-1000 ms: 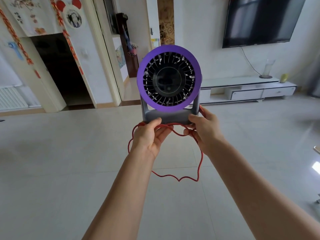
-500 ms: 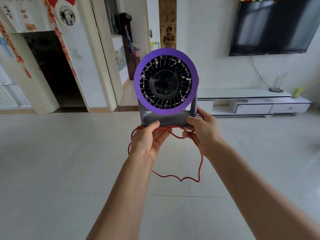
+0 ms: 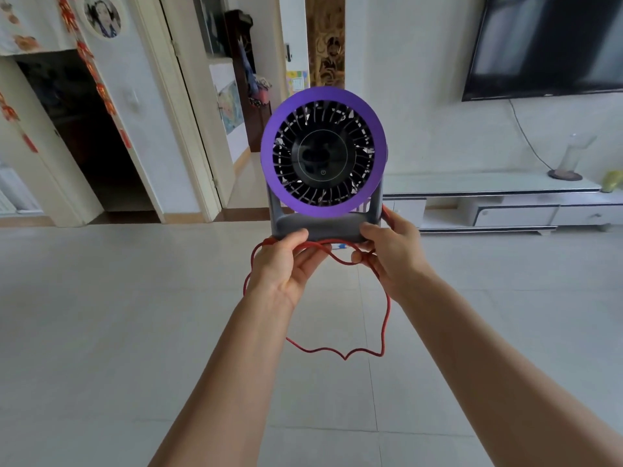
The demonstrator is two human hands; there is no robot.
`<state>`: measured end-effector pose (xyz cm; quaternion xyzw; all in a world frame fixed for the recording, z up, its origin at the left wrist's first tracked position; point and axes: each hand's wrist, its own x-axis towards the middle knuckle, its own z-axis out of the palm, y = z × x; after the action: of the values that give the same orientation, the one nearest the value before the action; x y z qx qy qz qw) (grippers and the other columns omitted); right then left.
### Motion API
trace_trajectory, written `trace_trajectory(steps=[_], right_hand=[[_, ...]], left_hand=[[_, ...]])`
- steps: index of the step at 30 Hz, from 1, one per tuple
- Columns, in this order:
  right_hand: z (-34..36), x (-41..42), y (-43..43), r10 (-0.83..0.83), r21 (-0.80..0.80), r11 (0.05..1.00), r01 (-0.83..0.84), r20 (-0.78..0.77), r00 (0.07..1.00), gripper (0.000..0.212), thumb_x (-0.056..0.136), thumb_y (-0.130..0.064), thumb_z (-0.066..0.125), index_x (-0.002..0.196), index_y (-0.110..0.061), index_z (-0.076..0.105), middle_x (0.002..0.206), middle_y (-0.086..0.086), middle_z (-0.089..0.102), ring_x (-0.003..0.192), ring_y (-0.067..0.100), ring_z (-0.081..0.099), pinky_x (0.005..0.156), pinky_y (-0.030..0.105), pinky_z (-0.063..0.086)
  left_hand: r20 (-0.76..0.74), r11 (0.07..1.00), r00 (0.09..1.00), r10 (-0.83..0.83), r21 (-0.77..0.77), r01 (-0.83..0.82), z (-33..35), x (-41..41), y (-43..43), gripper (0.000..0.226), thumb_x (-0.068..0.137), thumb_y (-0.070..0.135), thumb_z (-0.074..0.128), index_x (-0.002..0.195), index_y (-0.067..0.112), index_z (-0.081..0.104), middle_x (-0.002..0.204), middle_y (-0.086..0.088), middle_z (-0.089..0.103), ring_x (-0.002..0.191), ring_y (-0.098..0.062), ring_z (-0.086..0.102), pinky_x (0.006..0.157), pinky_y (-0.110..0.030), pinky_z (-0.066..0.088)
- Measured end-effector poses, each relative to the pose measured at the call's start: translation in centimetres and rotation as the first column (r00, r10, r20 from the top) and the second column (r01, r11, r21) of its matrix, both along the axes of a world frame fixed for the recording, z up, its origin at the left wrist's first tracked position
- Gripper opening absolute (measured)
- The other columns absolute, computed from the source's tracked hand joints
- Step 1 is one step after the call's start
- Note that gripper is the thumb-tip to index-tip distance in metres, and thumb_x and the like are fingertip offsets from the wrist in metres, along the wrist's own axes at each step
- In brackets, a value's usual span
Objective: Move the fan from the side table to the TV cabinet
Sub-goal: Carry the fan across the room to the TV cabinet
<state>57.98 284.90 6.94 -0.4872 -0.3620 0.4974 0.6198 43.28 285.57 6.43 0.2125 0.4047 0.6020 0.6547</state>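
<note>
A small fan with a purple ring, black grille and grey stand is held upright in the air at the centre of the head view. My left hand grips the left end of its grey base and my right hand grips the right end. A red cord hangs in a loop below both hands. The white low TV cabinet stands against the far wall, behind and to the right of the fan.
A dark wall-mounted TV hangs above the cabinet. A glass vase on a dark mat and a yellow-green object sit on the cabinet's right part. Open doorways lie at the left. Pale tiled floor spreads between me and the cabinet.
The cabinet and TV have grown larger and shifted right in view as I moved closer. The fan stays in both hands, held the same way.
</note>
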Motion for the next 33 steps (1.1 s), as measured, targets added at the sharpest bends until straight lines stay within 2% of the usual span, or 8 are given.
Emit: trace_trajectory(steps=[5, 9, 12, 18, 23, 26, 28, 33], right_hand=[[1.0, -0.1, 9.7, -0.028, 0.005, 1.0, 0.028, -0.015, 0.999, 0.036, 0.089, 0.01, 0.051, 0.118, -0.011, 0.057, 0.103, 0.022, 0.061, 0.067, 0.027, 0.062, 0.052, 0.032, 0.051], [1.9, 0.0, 17.4, -0.052, 0.019, 0.998, 0.053, -0.019, 0.998, 0.039, 0.088, 0.01, 0.051, 0.116, -0.016, 0.058, 0.089, 0.017, 0.059, 0.047, 0.017, 0.059, 0.051, 0.033, 0.052], [2.0, 0.3, 22.5, -0.078, 0.008, 0.997, 0.078, -0.019, 0.997, 0.046, 0.088, 0.011, 0.051, 0.119, -0.023, 0.055, 0.083, 0.015, 0.057, 0.041, 0.014, 0.057, 0.051, 0.032, 0.052], [0.9, 2.2, 32.2, -0.109, -0.02, 0.994, 0.108, -0.028, 0.994, 0.045, 0.088, 0.01, 0.051, 0.127, -0.011, 0.056, 0.093, 0.018, 0.061, 0.048, 0.02, 0.059, 0.055, 0.034, 0.05], [-0.1, 5.2, 40.2, -0.119, 0.0, 0.993, 0.119, 0.016, 0.993, 0.033, 0.086, 0.009, 0.051, 0.101, -0.018, 0.063, 0.092, 0.018, 0.062, 0.07, 0.027, 0.061, 0.066, 0.038, 0.055], [-0.4, 7.7, 45.5, -0.121, 0.009, 0.993, 0.121, 0.023, 0.992, 0.036, 0.087, 0.009, 0.051, 0.085, -0.025, 0.06, 0.09, 0.018, 0.063, 0.073, 0.028, 0.062, 0.072, 0.042, 0.056], [-0.3, 9.6, 49.2, -0.103, 0.012, 0.995, 0.103, 0.013, 0.995, 0.034, 0.087, 0.009, 0.05, 0.089, -0.023, 0.062, 0.09, 0.018, 0.063, 0.072, 0.028, 0.061, 0.07, 0.042, 0.054], [-0.2, 14.7, 58.3, -0.081, -0.014, 0.997, 0.081, 0.022, 0.996, 0.045, 0.088, 0.007, 0.052, 0.128, -0.014, 0.057, 0.096, 0.018, 0.064, 0.071, 0.027, 0.063, 0.071, 0.042, 0.057]], left_hand=[[-0.006, 1.0, 1.0, -0.024, 0.002, 0.024, 0.8, -0.1, 10.1, 0.016, 0.087, -0.002, 0.063, 0.103, -0.001, 0.06, 0.088, -0.021, 0.073, 0.07, -0.029, 0.075, 0.065, -0.038, 0.062], [0.002, 0.998, 0.999, -0.053, 0.03, 0.053, 1.7, 0.0, 18.3, 0.011, 0.089, 0.0, 0.061, 0.1, -0.001, 0.06, 0.071, -0.016, 0.075, 0.065, -0.027, 0.074, 0.069, -0.039, 0.061], [-0.012, 0.998, 0.998, -0.057, 0.036, 0.057, 1.7, 0.5, 23.6, 0.013, 0.089, 0.0, 0.061, 0.103, -0.001, 0.06, 0.069, -0.014, 0.075, 0.064, -0.026, 0.074, 0.071, -0.039, 0.061], [-0.037, 0.997, 0.997, -0.066, 0.035, 0.068, 0.6, 2.3, 33.8, 0.015, 0.089, 0.001, 0.062, 0.103, 0.001, 0.061, 0.085, -0.017, 0.073, 0.066, -0.025, 0.074, 0.074, -0.038, 0.061], [-0.019, 0.997, 0.997, -0.078, 0.012, 0.078, -0.5, 5.5, 41.7, 0.02, 0.088, 0.0, 0.062, 0.108, -0.001, 0.06, 0.082, -0.017, 0.072, 0.064, -0.024, 0.074, 0.067, -0.036, 0.062], [-0.013, 0.997, 0.997, -0.076, -0.003, 0.076, -0.7, 8.1, 47.0, 0.025, 0.088, 0.0, 0.063, 0.113, -0.002, 0.059, 0.082, -0.017, 0.072, 0.063, -0.025, 0.074, 0.063, -0.035, 0.062], [-0.006, 0.997, 0.997, -0.08, -0.005, 0.08, -0.7, 9.9, 50.6, 0.025, 0.088, 0.001, 0.063, 0.113, -0.002, 0.059, 0.081, -0.016, 0.073, 0.064, -0.025, 0.074, 0.061, -0.034, 0.062], [0.011, 0.996, 0.997, -0.081, -0.03, 0.081, -0.4, 14.4, 59.2, 0.029, 0.088, 0.002, 0.065, 0.116, -0.002, 0.059, 0.089, -0.019, 0.073, 0.069, -0.028, 0.075, 0.065, -0.037, 0.062]])
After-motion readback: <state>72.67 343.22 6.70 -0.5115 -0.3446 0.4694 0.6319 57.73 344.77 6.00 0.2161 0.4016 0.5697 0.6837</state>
